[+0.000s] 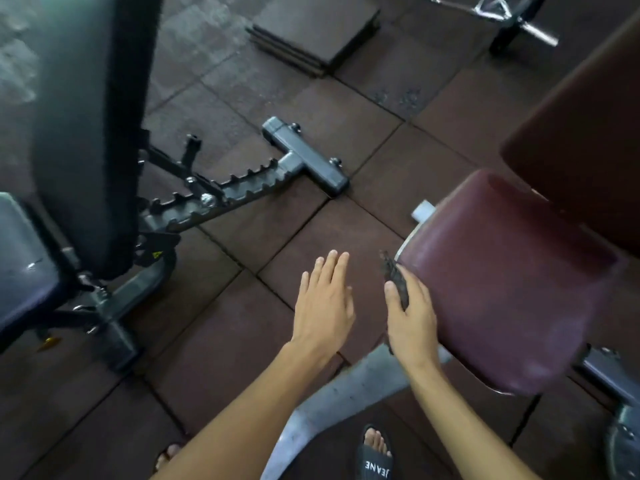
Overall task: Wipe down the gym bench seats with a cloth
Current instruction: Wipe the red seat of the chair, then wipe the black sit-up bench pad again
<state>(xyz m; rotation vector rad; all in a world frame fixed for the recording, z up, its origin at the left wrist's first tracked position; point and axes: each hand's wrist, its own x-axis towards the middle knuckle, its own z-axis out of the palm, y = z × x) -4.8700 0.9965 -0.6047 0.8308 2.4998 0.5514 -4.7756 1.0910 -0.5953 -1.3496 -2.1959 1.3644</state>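
A maroon padded seat [502, 271] stands at the right, with its maroon backrest [581, 133] rising behind it. My right hand [412, 313] is pressed against the seat's left edge, shut on a dark crumpled cloth [394, 275] that sticks out past my fingers. My left hand [325, 299] hovers over the floor just left of it, fingers spread, holding nothing. A black adjustable bench stands at the left, its backrest [90, 126] upright and its seat [24, 258] at the frame's edge.
The black bench's grey toothed frame and foot bar [304, 157] lie across the floor in the middle. Stacked rubber tiles [315, 32] sit at the top. A chrome barbell [512, 19] is at top right. A pale metal leg [332, 403] and my sandalled foot [375, 452] are below.
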